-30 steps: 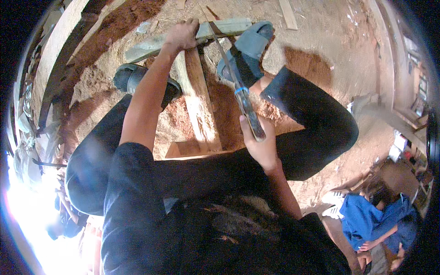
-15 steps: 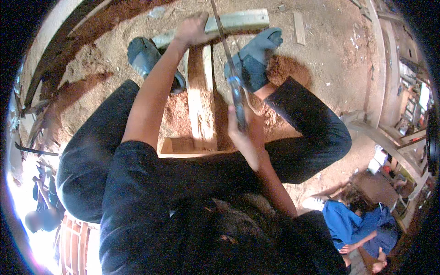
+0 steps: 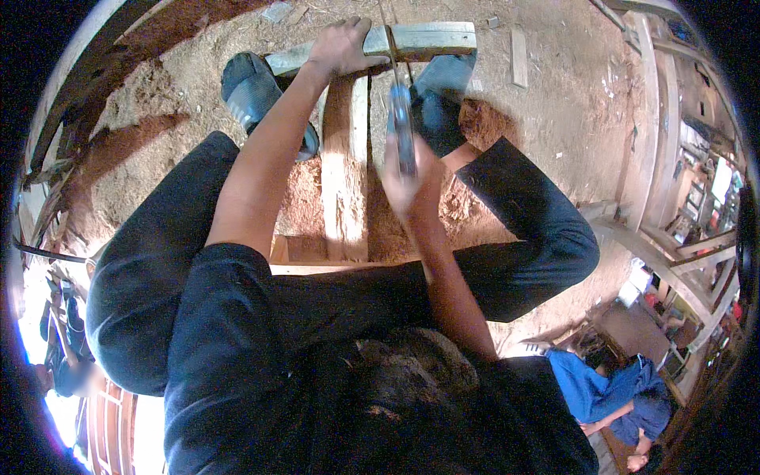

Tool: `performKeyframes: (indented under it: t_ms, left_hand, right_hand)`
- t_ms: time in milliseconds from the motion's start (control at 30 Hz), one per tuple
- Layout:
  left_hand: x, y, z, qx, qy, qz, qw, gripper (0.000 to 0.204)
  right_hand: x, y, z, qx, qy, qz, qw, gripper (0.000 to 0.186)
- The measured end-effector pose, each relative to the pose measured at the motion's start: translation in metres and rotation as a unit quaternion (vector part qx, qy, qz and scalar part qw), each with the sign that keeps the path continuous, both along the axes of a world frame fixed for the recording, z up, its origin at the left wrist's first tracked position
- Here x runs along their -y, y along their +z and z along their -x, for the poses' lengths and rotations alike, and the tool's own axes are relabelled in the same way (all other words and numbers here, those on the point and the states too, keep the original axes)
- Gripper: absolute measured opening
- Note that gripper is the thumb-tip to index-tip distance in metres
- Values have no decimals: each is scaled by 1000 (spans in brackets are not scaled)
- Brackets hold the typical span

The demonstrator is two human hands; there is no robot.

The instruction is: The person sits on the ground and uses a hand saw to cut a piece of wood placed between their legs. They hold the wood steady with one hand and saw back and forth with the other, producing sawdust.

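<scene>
A pale squared wooden beam [image 3: 435,37] lies crosswise at the far side, between and against my two shod feet. My left hand [image 3: 342,49] rests on its top, fingers spread and thumb stretched toward the saw. My right hand [image 3: 412,178] is closed round the dark handle of a handsaw [image 3: 402,119]. The narrow blade points away from me and crosses the beam just right of my left thumb. How deep it sits in the wood cannot be made out. Under the beam a thicker timber [image 3: 345,174] runs back toward me.
My shoes [image 3: 257,95] flank the timber on ground strewn with sawdust. A flat wood strip [image 3: 518,57] lies at the far right. Wooden framing [image 3: 665,261] stands to the right, with a person in blue [image 3: 602,388] seated low at the right rear. Another person [image 3: 67,348] is at the left.
My right hand and the saw have moved away from me, sliding the blade forward across the beam. My left hand stays on the beam, its fingers slightly more spread.
</scene>
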State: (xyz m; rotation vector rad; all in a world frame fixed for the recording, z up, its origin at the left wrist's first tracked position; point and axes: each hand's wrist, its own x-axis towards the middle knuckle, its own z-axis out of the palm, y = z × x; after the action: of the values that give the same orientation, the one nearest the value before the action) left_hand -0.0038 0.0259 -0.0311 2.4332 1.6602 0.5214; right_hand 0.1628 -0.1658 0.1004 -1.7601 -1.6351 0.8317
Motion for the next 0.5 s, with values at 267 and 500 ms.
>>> performKeyframes:
  t_ms: [267,500]
  left_hand:
    - [6,18,-2,-12,28,58,998,74]
    - [2,13,-8,-24,61,48,997,74]
  right_hand:
    - [22,-22,1,3,-37,13,999,16]
    - [-1,-16,21,-52,-27,-36,998,13]
